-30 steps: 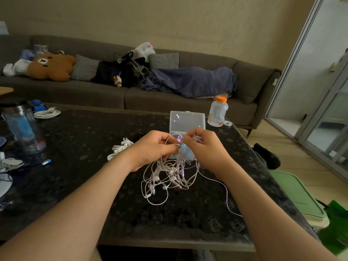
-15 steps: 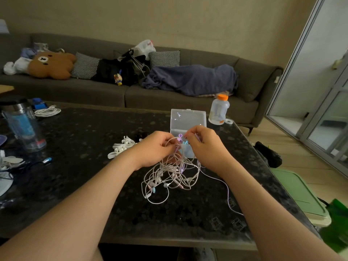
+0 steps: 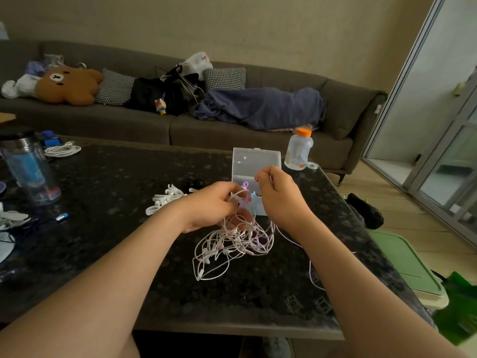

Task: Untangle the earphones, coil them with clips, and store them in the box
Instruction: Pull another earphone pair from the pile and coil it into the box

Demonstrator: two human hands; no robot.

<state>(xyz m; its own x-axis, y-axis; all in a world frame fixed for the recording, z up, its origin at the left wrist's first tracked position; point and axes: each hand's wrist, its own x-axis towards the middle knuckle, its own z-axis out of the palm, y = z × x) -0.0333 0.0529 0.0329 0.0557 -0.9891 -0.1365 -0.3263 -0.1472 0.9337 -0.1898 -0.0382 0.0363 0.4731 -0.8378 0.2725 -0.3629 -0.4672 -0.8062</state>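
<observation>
A tangled bundle of pale pink and white earphone cables (image 3: 232, 244) lies on the dark table (image 3: 116, 192) in front of me. My left hand (image 3: 214, 205) grips the top of the tangle, fingers curled round several strands. My right hand (image 3: 280, 195) is raised a little higher and pinches one thin cable between thumb and fingers. Just behind my hands stands the clear plastic box (image 3: 255, 164) with its lid up; a purple item shows inside it. A heap of white clips (image 3: 165, 198) lies left of the box.
An orange-capped bottle (image 3: 299, 151) stands right of the box near the table's far corner. At the left are a blue tumbler (image 3: 28, 166) and a coiled white cable (image 3: 62, 150). A loose cable trails toward the table's right edge. Behind is a cluttered sofa (image 3: 232, 130).
My right hand has lifted and drawn away from the left, pulling a strand up. The left hand has turned slightly, still holding the tangle.
</observation>
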